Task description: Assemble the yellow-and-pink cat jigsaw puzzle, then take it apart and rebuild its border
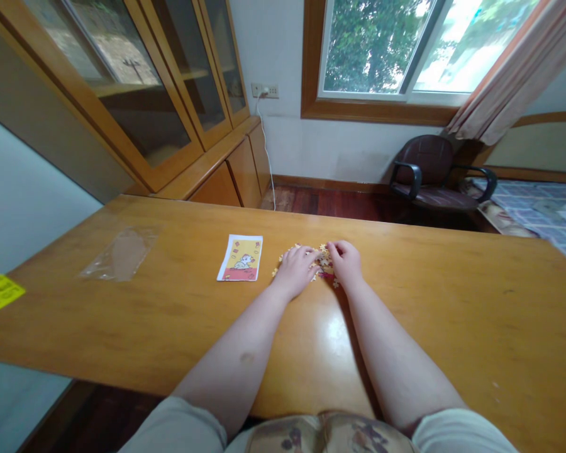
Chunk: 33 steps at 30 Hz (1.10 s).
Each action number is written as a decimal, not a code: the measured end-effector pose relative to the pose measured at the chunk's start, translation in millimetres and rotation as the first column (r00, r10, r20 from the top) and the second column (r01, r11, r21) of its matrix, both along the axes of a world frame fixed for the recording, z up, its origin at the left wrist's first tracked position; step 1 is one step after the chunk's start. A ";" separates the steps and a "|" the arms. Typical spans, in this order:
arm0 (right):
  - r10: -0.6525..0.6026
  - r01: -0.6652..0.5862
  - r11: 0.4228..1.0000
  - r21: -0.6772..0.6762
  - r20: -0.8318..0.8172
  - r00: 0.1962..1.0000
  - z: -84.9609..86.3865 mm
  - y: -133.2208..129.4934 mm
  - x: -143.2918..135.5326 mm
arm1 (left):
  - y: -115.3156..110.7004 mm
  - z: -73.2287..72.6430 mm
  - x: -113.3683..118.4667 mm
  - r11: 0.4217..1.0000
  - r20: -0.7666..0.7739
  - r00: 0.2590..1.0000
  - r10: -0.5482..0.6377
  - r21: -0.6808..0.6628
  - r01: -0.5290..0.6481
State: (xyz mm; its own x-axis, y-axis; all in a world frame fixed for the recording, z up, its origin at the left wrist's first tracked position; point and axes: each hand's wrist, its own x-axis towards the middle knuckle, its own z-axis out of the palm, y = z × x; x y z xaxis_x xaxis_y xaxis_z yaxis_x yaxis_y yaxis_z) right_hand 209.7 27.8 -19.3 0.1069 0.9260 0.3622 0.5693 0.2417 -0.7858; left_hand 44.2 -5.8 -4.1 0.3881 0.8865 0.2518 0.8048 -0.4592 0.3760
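Note:
A small heap of jigsaw puzzle pieces [325,259] lies on the wooden table, partly hidden by my hands. My left hand [295,270] rests palm down over the left side of the heap, its fingers spread and touching pieces. At the right side is my right hand [346,261], with thumb and forefinger drawn together at the heap's edge. What sits between those fingertips is too small to make out. Left of the heap lies a picture card [241,258] showing a white cartoon animal on yellow and red.
A clear plastic bag [122,253] lies flat on the table [179,321], further left. A yellow label [0,296] is at the left edge. Beyond the table are a glass-door cabinet [193,141], an office chair [434,173] and a bed [538,207].

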 end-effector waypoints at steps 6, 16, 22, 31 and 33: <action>-0.046 0.047 0.999 0.010 -0.040 0.998 4.4 -1.8 -0.7 | -8.7 -0.2 9.3 0.977 -0.092 0.975 -0.204 -0.086 0.197; -0.048 0.050 0.998 0.031 -0.047 0.998 4.3 -2.8 1.1 | -7.0 5.0 8.4 0.959 -0.021 0.968 -0.252 -0.137 0.247; 0.020 -0.020 1.000 0.015 -0.003 1.000 1.3 -2.1 -0.4 | -1.2 0.3 8.3 0.938 0.099 0.958 -0.270 -0.200 0.285; 0.278 -0.289 0.953 -0.092 -0.115 0.954 0.6 -4.0 -7.0 | 15.7 -10.9 -3.2 0.981 0.570 0.806 0.158 -0.186 -0.060; 0.322 -0.339 0.934 -0.117 -0.143 0.936 0.9 -5.6 -9.9 | 17.7 -12.3 -3.5 0.973 0.634 0.746 0.201 -0.220 -0.075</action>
